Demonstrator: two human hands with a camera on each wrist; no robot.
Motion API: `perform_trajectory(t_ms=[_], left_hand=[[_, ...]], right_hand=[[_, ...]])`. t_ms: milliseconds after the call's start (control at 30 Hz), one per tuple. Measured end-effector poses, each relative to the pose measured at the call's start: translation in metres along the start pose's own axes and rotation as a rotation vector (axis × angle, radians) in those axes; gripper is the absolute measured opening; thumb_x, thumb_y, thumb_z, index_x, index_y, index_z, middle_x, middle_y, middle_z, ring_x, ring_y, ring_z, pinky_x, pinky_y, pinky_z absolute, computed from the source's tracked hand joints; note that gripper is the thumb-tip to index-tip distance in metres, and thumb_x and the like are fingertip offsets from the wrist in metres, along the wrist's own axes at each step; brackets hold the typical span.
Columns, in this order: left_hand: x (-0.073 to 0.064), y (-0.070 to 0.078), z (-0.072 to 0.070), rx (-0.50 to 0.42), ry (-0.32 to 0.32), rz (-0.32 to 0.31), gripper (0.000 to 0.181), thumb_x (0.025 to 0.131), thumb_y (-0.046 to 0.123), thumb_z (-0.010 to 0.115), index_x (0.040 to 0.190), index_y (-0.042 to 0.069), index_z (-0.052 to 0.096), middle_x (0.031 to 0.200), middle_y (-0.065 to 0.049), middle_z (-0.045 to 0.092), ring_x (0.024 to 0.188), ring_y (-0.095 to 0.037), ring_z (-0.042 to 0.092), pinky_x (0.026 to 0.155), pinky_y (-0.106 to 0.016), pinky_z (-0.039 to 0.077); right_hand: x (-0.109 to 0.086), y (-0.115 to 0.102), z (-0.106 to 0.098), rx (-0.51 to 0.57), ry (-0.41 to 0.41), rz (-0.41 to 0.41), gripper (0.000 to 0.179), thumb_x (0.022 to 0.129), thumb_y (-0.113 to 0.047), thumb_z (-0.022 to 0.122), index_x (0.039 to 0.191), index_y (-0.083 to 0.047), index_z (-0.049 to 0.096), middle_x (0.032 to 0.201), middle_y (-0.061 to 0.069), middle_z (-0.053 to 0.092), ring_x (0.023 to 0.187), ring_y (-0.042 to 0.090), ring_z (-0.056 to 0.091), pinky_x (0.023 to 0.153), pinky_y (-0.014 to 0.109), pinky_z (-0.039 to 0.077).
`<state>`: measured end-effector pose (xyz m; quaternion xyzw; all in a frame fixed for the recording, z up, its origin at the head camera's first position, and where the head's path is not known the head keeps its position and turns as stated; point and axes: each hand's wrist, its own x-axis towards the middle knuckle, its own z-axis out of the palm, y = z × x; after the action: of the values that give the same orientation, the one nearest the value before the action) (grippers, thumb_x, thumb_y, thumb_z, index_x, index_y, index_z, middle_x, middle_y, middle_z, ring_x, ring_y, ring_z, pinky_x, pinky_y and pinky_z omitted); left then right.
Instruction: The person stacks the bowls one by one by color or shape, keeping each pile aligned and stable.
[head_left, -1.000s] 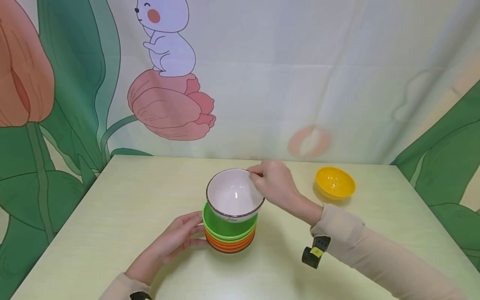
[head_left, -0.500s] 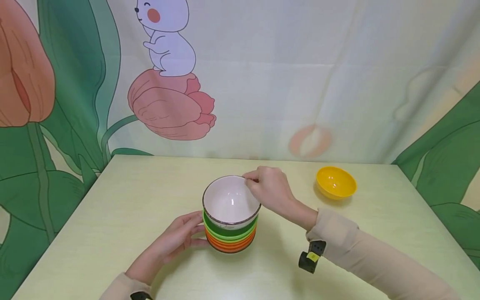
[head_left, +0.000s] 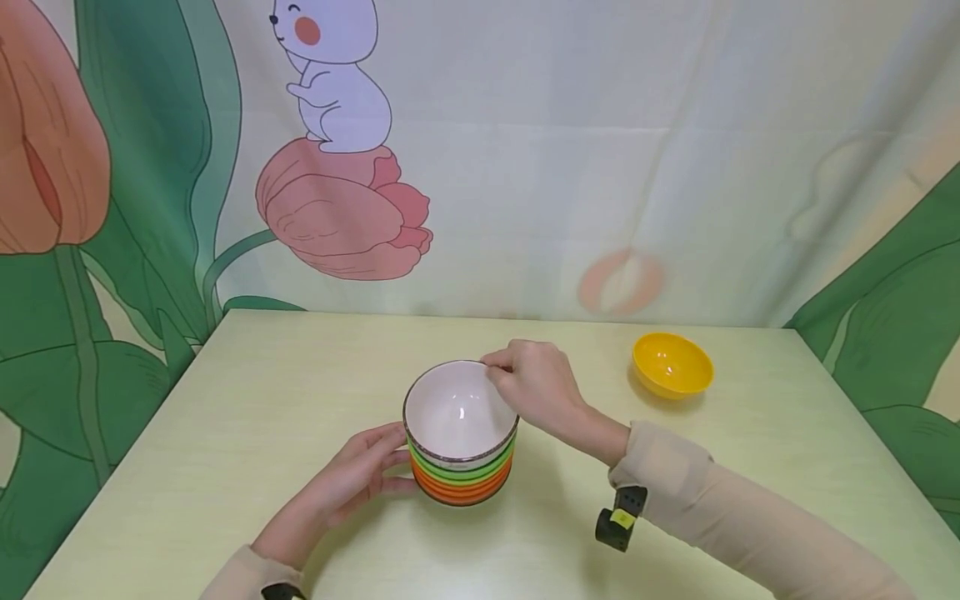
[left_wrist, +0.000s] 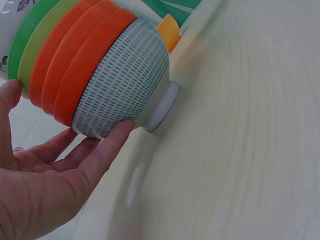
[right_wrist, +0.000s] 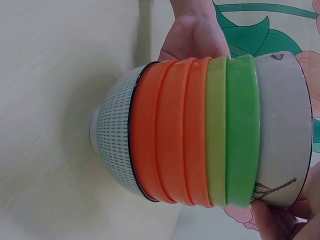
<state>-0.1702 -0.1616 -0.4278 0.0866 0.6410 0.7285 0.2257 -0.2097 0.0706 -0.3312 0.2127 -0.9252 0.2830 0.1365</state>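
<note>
A stack of nested bowls stands on the table. At its bottom is a patterned bowl (left_wrist: 125,77) with green dashes and a white foot. Above it come several orange bowls (right_wrist: 170,130), then a yellow-green bowl (right_wrist: 216,130) and a green bowl (right_wrist: 242,130). A white bowl (head_left: 459,412) with a dark rim sits inside the top of the stack. My right hand (head_left: 536,379) pinches its far right rim between thumb and fingers. My left hand (head_left: 363,471) rests against the left side of the stack, fingers extended, thumb at the green bowls' edge (left_wrist: 55,185).
A yellow bowl (head_left: 672,367) stands alone at the back right of the pale wooden table (head_left: 300,375). Behind the table hangs a printed cloth (head_left: 510,167) with flowers and a white animal.
My right hand has lowered the white bowl and brought it slightly left, down into the green bowl, which it now mostly covers. My left hand has stayed in place at the stack.
</note>
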Motion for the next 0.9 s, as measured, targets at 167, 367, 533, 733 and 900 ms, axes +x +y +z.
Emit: perform_trajectory(t_ms=[167, 367, 533, 733, 900], left_hand=[[-0.0002, 0.0005, 0.0, 0.002, 0.004, -0.004, 0.062, 0.096, 0.037, 0.045, 0.138, -0.006, 0.032, 0.128, -0.012, 0.054, 0.108, -0.019, 0.058, 0.088, -0.047, 0.051], [-0.0003, 0.0009, 0.0004, -0.007, 0.011, -0.007, 0.062, 0.096, 0.037, 0.046, 0.138, -0.006, 0.032, 0.125, -0.01, 0.055, 0.105, -0.018, 0.059, 0.087, -0.047, 0.051], [-0.0004, 0.0006, 0.0002, -0.008, 0.012, -0.006, 0.063, 0.095, 0.037, 0.047, 0.138, -0.006, 0.031, 0.126, -0.011, 0.054, 0.105, -0.018, 0.059, 0.087, -0.047, 0.051], [-0.0001, 0.0002, 0.0, -0.006, 0.007, -0.003, 0.063, 0.096, 0.038, 0.046, 0.138, -0.006, 0.031, 0.128, -0.013, 0.053, 0.107, -0.019, 0.058, 0.088, -0.048, 0.051], [0.0006, 0.0006, 0.0005, -0.003, 0.012, -0.009, 0.064, 0.095, 0.038, 0.047, 0.139, -0.006, 0.031, 0.129, -0.014, 0.052, 0.108, -0.02, 0.058, 0.088, -0.048, 0.051]], right_hand=[[-0.0001, 0.0012, 0.0015, -0.004, 0.002, -0.009, 0.018, 0.081, -0.007, 0.061, 0.088, -0.013, 0.076, 0.069, 0.001, 0.066, 0.056, 0.01, 0.054, 0.043, 0.02, 0.037], [0.0001, 0.0025, 0.0021, -0.006, 0.0, -0.018, 0.018, 0.082, -0.007, 0.061, 0.088, -0.013, 0.076, 0.07, 0.001, 0.066, 0.055, 0.009, 0.054, 0.042, 0.02, 0.037], [-0.0001, 0.0038, 0.0031, 0.001, -0.016, -0.002, 0.018, 0.082, -0.008, 0.061, 0.089, -0.013, 0.076, 0.07, 0.0, 0.066, 0.055, 0.008, 0.053, 0.041, 0.02, 0.036], [-0.0004, 0.0056, 0.0045, -0.003, -0.021, -0.008, 0.018, 0.082, -0.008, 0.061, 0.089, -0.013, 0.076, 0.068, 0.0, 0.064, 0.053, 0.007, 0.051, 0.041, 0.02, 0.036], [-0.0001, 0.0065, 0.0047, -0.01, -0.028, -0.018, 0.018, 0.082, -0.008, 0.061, 0.089, -0.014, 0.076, 0.067, 0.0, 0.064, 0.052, 0.007, 0.049, 0.04, 0.02, 0.035]])
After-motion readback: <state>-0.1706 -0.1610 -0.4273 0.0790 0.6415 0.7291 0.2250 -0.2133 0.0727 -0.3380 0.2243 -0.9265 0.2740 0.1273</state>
